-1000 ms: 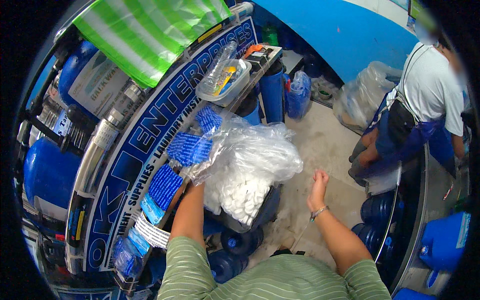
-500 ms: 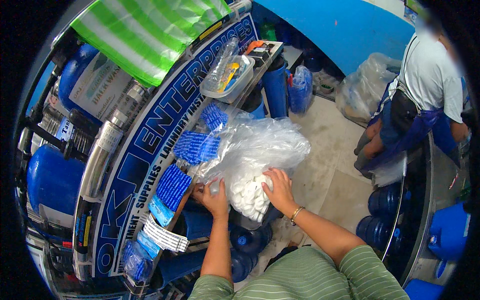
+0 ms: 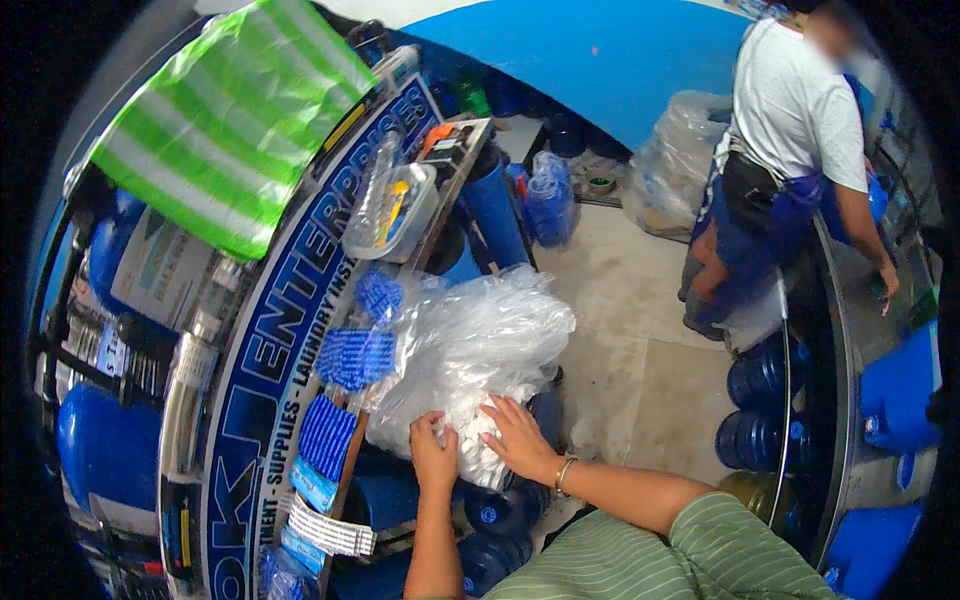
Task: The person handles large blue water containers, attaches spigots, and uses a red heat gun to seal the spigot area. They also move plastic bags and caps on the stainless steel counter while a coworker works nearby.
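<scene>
A large clear plastic bag (image 3: 490, 320) lies slumped on the narrow ledge, its mouth toward me. Small white pieces (image 3: 478, 425), rounded like caps, are heaped in its near end. My right hand (image 3: 520, 440) rests on the heap from the right, fingers stretched out and slightly spread. At the heap's left edge is my left hand (image 3: 434, 455), fingers curled toward the thumb; whatever they hold is too small to make out. Left of the bag, blue printed packs (image 3: 358, 358) sit along the ledge.
A clear tub (image 3: 400, 220) of small items stands farther along the ledge. Blue water jugs (image 3: 765, 375) are stacked at right, with others (image 3: 500, 510) below my hands. Another person (image 3: 790, 130) stands at far right beside a counter. A stuffed plastic bag (image 3: 675, 160) sits on the floor.
My left hand has moved from the bag's left side to the white pieces, closer to my right hand. The view has shifted, and the other person's arm now reaches over the counter.
</scene>
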{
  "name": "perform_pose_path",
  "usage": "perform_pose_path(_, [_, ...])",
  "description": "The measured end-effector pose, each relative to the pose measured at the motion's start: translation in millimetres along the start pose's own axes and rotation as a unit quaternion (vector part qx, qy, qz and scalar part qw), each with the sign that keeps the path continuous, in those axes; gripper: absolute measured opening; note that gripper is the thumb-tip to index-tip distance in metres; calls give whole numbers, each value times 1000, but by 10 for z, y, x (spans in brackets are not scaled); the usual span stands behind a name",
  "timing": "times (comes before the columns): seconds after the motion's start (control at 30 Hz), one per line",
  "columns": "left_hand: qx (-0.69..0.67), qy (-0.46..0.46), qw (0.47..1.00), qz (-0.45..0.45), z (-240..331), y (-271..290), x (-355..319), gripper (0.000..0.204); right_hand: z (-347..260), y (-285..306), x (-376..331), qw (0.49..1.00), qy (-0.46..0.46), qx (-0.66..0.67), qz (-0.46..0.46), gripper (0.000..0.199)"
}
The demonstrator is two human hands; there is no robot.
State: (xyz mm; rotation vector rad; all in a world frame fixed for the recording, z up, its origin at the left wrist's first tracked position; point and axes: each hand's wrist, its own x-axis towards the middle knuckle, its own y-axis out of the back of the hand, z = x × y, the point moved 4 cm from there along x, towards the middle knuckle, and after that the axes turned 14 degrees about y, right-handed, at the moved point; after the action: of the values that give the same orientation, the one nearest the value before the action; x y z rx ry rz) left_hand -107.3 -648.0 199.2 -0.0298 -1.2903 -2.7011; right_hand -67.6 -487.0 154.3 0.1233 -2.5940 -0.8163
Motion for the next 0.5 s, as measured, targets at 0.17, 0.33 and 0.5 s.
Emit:
perform_pose_path(0.17, [89,-4,995,37,100,26,-13,39,83,287,-66,994,10,48,96,44])
perform_pose_path(0.33, [-135,-63,985,80,-73,-78,67,37,359,683,-497,985,-19,-52,165,30])
perform_pose_path(0.5, [-200,-220,952,-71,750,-545,-572,31,752,1239,-1696,966,-169,-52,190,27])
